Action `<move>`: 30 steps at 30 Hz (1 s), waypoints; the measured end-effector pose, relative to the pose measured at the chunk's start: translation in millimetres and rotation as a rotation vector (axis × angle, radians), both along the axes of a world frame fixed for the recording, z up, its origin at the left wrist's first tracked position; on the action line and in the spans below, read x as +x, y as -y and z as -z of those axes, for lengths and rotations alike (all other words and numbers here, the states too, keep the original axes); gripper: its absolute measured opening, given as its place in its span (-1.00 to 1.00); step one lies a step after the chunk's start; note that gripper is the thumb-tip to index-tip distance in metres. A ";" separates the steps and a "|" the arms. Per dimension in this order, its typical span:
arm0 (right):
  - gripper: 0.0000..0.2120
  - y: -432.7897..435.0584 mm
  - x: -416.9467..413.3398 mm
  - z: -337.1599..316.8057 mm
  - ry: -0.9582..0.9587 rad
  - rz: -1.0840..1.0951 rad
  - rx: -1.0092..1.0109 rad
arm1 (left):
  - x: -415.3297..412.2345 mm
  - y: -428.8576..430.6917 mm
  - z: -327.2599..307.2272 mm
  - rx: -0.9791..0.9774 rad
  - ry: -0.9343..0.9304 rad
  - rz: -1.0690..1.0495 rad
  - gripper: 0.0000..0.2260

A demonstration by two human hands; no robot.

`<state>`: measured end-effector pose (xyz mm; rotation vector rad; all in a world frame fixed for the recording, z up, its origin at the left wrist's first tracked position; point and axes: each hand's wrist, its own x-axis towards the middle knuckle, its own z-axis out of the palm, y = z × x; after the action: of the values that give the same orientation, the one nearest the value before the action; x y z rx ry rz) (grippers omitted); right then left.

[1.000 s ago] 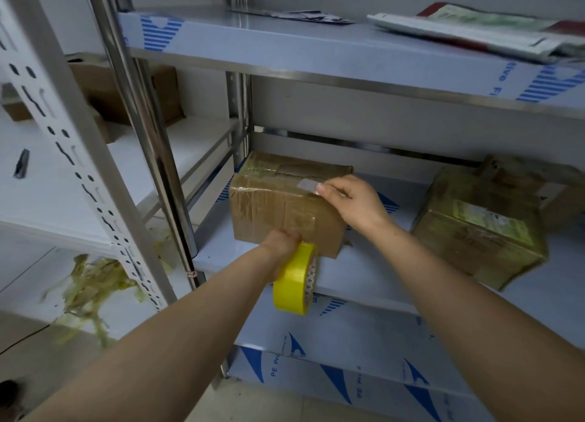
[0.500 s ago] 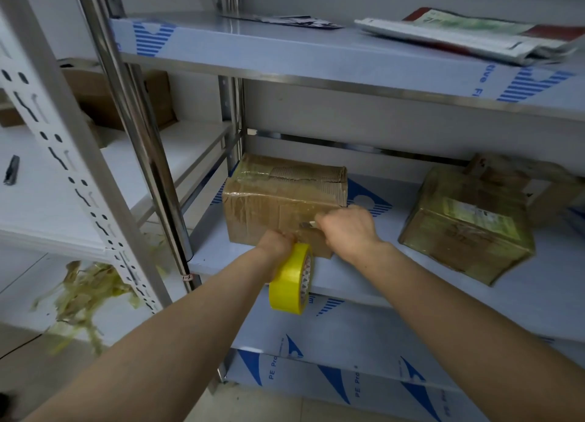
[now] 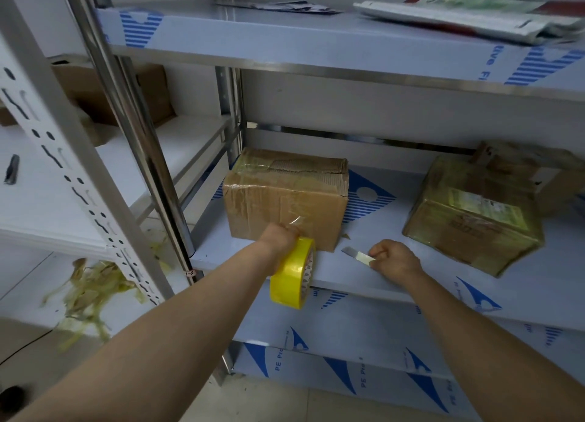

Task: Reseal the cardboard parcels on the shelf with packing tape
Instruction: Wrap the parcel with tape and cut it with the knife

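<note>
A brown cardboard parcel (image 3: 285, 197) stands on the middle shelf (image 3: 380, 263), its top and front covered with clear tape. My left hand (image 3: 280, 236) grips a yellow roll of packing tape (image 3: 292, 273) against the parcel's lower front face, and a loose strip of tape lifts just above the fingers. My right hand (image 3: 394, 258) holds a small utility knife (image 3: 356, 254) to the right of the parcel, blade pointing left above the shelf's front edge. A second tape-wrapped parcel (image 3: 474, 216) with a label sits tilted on the right.
A steel upright (image 3: 133, 130) stands left of the parcel. The top shelf (image 3: 316, 38) carries flat mailers (image 3: 459, 13). Another box (image 3: 522, 171) sits behind the right parcel. Torn tape scraps (image 3: 91, 292) lie on a lower white shelf at left, with cartons (image 3: 110, 95) above.
My right hand slid down from the parcel's top edge across the front face and pulled away to the right with the knife. The left hand and tape roll stayed at the parcel's front.
</note>
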<state>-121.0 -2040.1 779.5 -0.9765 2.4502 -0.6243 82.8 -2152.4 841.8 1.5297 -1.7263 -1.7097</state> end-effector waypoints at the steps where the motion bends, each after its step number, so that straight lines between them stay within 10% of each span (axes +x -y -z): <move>1: -0.81 0.6 -1.4 4.7 -0.013 0.003 -0.008 | -0.1 -0.3 0.0 -0.006 0.002 -0.004 -0.66; 6: -0.75 9.4 -4.7 9.0 -0.171 0.013 -0.068 | -0.5 -0.9 2.0 -0.016 0.009 0.000 -0.63; 11: -0.76 35.5 46.0 -70.5 -0.531 -0.104 -0.759 | -3.0 2.6 2.8 -0.009 0.012 0.011 -0.66; 19: -0.30 100.4 75.7 -96.5 -0.795 -0.741 0.056 | -4.6 4.4 4.8 -0.068 0.011 0.004 -0.67; 30: -0.32 100.4 79.7 -91.2 -0.761 -0.703 0.022 | 14.1 3.1 21.4 -0.101 0.071 0.010 -0.72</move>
<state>-41.3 -2140.5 870.8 -2.2225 2.3759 0.0438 96.9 -2155.5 820.4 1.5573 -1.8290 -1.5645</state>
